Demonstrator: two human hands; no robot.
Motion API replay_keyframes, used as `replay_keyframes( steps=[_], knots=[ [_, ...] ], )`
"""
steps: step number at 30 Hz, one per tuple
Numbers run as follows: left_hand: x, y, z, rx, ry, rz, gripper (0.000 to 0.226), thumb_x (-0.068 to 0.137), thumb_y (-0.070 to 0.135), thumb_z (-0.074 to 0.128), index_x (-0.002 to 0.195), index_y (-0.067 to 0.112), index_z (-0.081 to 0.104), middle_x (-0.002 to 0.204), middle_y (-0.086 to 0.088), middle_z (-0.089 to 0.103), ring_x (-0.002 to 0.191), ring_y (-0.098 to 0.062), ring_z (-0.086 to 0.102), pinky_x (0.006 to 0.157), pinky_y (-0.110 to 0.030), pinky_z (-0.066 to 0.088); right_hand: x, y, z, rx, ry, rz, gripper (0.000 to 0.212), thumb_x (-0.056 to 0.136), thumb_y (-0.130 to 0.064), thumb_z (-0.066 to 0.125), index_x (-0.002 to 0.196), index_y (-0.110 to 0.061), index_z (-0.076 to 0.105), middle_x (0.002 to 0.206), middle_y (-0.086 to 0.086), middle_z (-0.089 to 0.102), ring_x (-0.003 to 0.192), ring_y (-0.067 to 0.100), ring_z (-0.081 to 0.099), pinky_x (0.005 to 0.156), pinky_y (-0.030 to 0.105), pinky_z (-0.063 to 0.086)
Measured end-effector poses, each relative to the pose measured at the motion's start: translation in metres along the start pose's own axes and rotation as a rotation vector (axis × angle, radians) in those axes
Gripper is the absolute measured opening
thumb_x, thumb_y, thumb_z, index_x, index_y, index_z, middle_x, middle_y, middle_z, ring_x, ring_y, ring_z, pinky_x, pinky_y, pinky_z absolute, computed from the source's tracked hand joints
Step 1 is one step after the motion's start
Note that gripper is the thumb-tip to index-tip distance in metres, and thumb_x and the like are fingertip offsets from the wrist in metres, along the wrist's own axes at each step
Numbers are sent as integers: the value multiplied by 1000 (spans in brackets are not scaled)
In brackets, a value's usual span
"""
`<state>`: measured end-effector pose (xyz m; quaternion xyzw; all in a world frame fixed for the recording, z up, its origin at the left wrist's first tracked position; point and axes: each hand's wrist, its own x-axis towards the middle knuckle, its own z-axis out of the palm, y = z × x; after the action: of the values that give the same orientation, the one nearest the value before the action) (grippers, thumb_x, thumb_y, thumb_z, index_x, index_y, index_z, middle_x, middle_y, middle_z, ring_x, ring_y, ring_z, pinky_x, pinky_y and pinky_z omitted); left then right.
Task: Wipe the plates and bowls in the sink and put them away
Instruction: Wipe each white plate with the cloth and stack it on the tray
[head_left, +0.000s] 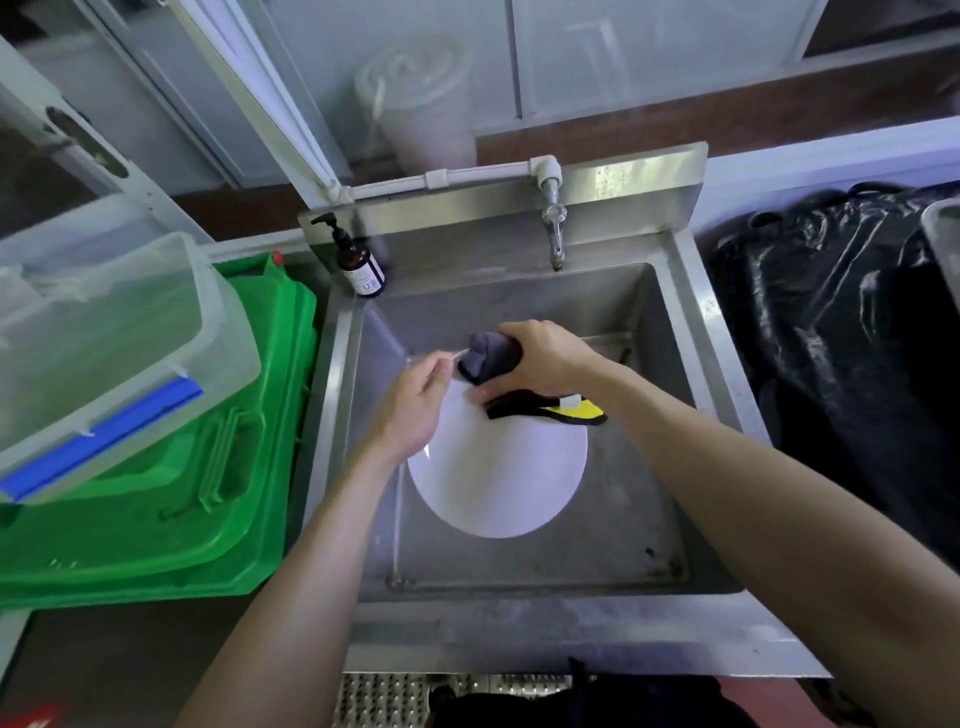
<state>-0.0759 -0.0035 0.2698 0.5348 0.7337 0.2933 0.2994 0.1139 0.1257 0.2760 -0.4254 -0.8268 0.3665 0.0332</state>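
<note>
Over the steel sink (691, 415), the left hand (410, 410) has its fingers curled round the far left rim of a white plate (498, 478), which sits above the middle of the basin. The right hand (540, 358) grips a bunched dark grey cloth (488, 356) against the plate's far edge, a black and yellow strip (550, 410) trailing below it. A brown pump bottle (361, 265) stands at the sink's far left corner, the tap (555, 228) at the far wall, and a green bin (208, 441) lies to the left.
</note>
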Motion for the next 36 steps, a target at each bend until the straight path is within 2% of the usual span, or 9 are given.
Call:
replay_keyframes(
  steps=[3,8,12,16,19,22,25,28,36],
  knots=[
    [1,-14,-10,-55,-5,-51,36,118,30,45,120,7,72,117,-16,75,100,-16,62,87,-26,45,-1,-6,21,115,87,78,79,49,-90,84,83,-21,66,74,-7,67,69,20,56,60,37,43],
    [-5,-44,-47,-295,160,-298,38,115,39,42,115,16,73,112,0,77,102,-21,70,89,-39,54,-28,8,57,435,256,490,86,56,-97,74,85,-16,73,84,-1,76,72,19,70,59,33,52],
    [-8,-56,-79,-314,371,-318,37,114,38,37,109,19,69,110,-4,75,104,-28,72,89,-40,57,-46,49,73,857,223,800,59,93,-60,65,124,-9,69,131,16,70,106,30,66,101,47,56],
    [-13,-52,-73,-332,314,-298,37,113,42,37,99,30,69,107,2,76,100,-24,72,95,-46,59,-36,18,43,562,502,667,46,98,-16,53,144,-11,56,139,15,64,122,32,61,108,46,50],
    [-19,-30,-57,-388,241,-276,42,109,51,38,108,26,72,115,-4,76,110,-31,71,103,-51,55,-23,-51,32,300,701,185,57,94,-13,54,148,-30,57,128,5,70,111,30,63,95,40,49],
    [-7,-16,-48,-550,283,-421,46,105,52,44,127,21,71,136,-8,70,123,-33,65,113,-52,51,-12,-87,66,-134,539,-174,57,90,-21,47,141,-33,68,139,0,69,116,33,61,93,47,45],
    [3,-22,-53,-605,380,-505,34,104,43,48,103,20,72,125,-16,73,115,-37,69,106,-51,57,-37,-93,91,-160,423,-336,53,87,-28,49,133,-38,72,138,-12,69,112,27,60,86,45,42],
    [-2,-36,-53,-589,410,-541,41,105,43,45,119,16,72,128,-13,74,112,-34,71,102,-49,60,-66,-61,99,-128,205,-487,54,84,-12,58,128,-37,76,135,-14,70,118,22,57,92,43,44],
    [-31,16,7,-565,367,-480,33,111,42,44,112,20,69,124,-5,69,113,-28,65,98,-44,53,-24,-27,63,-183,434,-54,57,97,-18,50,150,-38,57,134,3,60,119,38,50,88,46,40]
  ],
)
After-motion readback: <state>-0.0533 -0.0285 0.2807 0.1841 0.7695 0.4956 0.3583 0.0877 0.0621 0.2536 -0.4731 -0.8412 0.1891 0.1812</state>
